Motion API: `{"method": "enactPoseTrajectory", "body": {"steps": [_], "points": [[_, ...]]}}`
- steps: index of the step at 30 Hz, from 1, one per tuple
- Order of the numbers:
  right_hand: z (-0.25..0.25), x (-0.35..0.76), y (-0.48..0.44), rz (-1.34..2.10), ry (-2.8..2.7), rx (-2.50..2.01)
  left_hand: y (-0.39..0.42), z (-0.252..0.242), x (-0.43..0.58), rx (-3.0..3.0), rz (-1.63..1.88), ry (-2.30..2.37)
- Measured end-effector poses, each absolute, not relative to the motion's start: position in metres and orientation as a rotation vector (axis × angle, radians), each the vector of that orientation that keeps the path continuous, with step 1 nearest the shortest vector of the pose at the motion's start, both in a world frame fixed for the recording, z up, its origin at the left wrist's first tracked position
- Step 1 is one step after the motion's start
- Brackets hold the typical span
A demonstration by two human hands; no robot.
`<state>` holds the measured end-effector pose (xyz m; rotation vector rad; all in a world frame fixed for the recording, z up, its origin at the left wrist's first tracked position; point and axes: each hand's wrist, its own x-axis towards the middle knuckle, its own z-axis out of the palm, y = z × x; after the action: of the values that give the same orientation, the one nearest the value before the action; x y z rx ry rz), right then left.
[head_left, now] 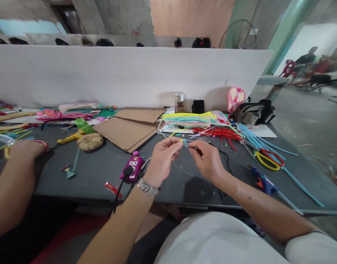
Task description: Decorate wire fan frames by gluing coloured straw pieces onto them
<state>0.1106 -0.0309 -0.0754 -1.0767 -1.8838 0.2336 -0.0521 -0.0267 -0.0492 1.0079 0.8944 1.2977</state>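
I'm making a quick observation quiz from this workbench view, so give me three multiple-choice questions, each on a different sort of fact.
1. Which wrist wears the silver wristwatch? A left; B right; C neither
2. What colour are the handles of the scissors? A black; B blue; C yellow and red
3. Where is the blue glue gun? A in a hand; B lying on the tabletop; C on the floor

Answers:
1. A: it sits just below the left hand.
2. C: one yellow loop and one red loop show.
3. B: it rests on the table, apart from the right hand.
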Motion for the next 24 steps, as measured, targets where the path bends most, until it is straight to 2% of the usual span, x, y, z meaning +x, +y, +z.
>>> {"method": "enactPoseTrajectory", "body": {"steps": [9,17,24], "points": [[-0.080,0.122,-0.038,0.081,-1.880,-1.024,-0.027,-0.056,-0.035,1.078,1.363,0.954],[-0.087,0.127,-0.036,0.357,-1.759,-0.951,-0.035,-0.053,-0.027,1.009,1.288,1.018],[-0.089,0.137,-0.036,0.436,-1.712,-0.961,-0.041,-0.046,-0.021,1.029,1.331,1.031]]}}
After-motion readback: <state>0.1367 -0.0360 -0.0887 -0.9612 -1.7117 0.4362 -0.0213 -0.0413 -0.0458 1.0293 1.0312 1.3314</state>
